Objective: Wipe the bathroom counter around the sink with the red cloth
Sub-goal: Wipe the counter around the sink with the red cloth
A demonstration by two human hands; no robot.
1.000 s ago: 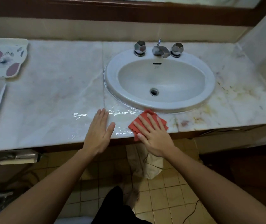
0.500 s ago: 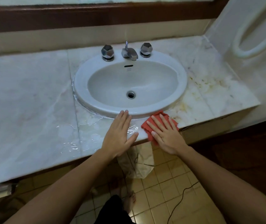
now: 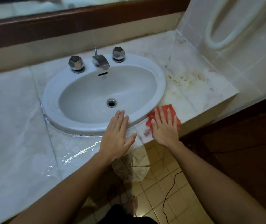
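Presently, the red cloth [image 3: 169, 113] is pressed flat against the marble counter [image 3: 15, 118] by the right hand [image 3: 165, 128], whose fingers are held straight and spread over the fabric. The cloth is found at the front right of the oval white sink [image 3: 159, 81], just beside its rim and near the counter's front edge; part of the cloth is hidden beneath the palm. The left hand [image 3: 117, 138] is laid open with straight fingers, its fingertips placed on the near rim of the sink and its palm over the counter edge; nothing is held by it. The two hands are kept near each other but apart.

A film of water [image 3: 79, 153] is seen glinting on the counter to the left of the left hand. Yellowish stains [image 3: 184, 80] are spread across the marble to the right of the sink. A chrome faucet [image 3: 100, 60] is set at the back of the basin between two faceted knobs [image 3: 75, 63], and a drain [image 3: 111, 102] is seen at the basin's bottom. A white looped rail [image 3: 223, 41] is fixed on the tiled wall at the right. Below the counter, a crumpled pale bag [image 3: 137, 165], a thin black cord [image 3: 166, 199] and beige floor tiles [image 3: 153, 189] are visible.
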